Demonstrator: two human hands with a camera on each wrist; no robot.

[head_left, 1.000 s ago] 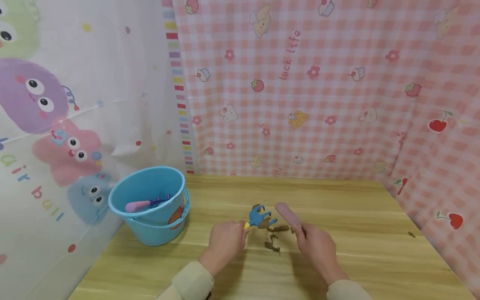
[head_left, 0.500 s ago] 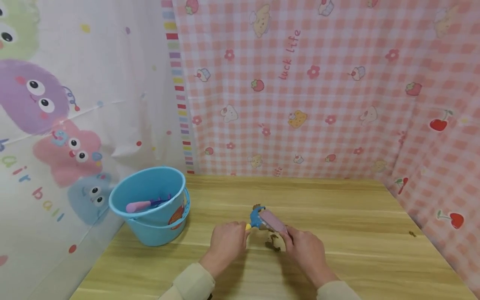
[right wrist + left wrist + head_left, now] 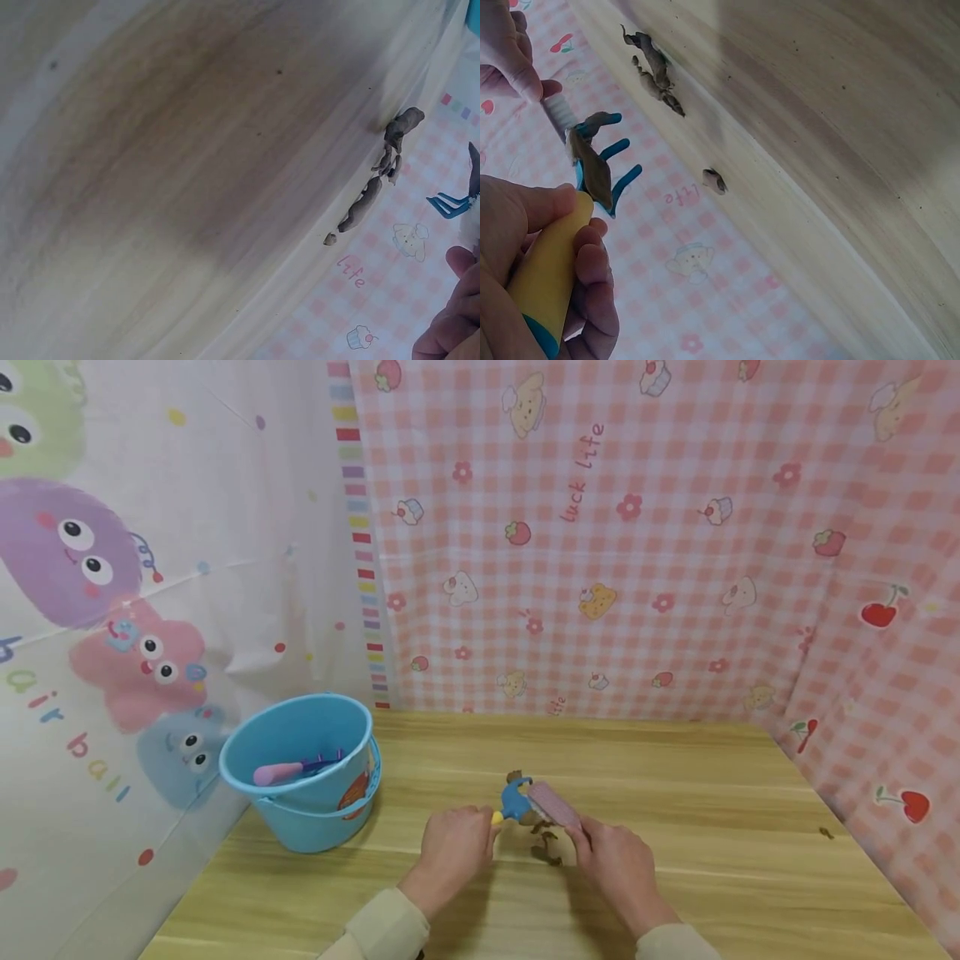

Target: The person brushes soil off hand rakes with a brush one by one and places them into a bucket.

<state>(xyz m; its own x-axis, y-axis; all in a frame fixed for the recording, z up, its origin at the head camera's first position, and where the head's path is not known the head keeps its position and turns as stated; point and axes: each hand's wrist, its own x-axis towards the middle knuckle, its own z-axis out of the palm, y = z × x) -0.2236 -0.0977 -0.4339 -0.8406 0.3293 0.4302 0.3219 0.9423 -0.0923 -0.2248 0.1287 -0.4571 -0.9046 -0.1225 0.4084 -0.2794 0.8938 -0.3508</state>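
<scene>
My left hand (image 3: 453,847) grips a small hand rake by its yellow handle (image 3: 551,277). Brown mud-like stuff (image 3: 594,169) clings to the rake's blue head (image 3: 513,802), whose bent tines point right in the head view. In my right hand (image 3: 618,864) is a pink-backed brush (image 3: 555,804) with white bristles, held by its handle. The bristle side lies against the rake head, covering part of the tines. Brown clumps (image 3: 546,850) lie on the table just below the two tools; the right wrist view shows several of these dark lumps (image 3: 361,205).
A light blue bucket (image 3: 315,822) stands at the left, with a pink-handled tool (image 3: 277,773) with purple tines inside it. One small brown bit (image 3: 826,832) lies far right on the wood-grain table (image 3: 697,777). Patterned cloths hang behind and at both sides.
My right hand has brought the brush leftward from beside the rake onto its head, then shifted it slightly there. The left hand keeps holding the rake in nearly the same place.
</scene>
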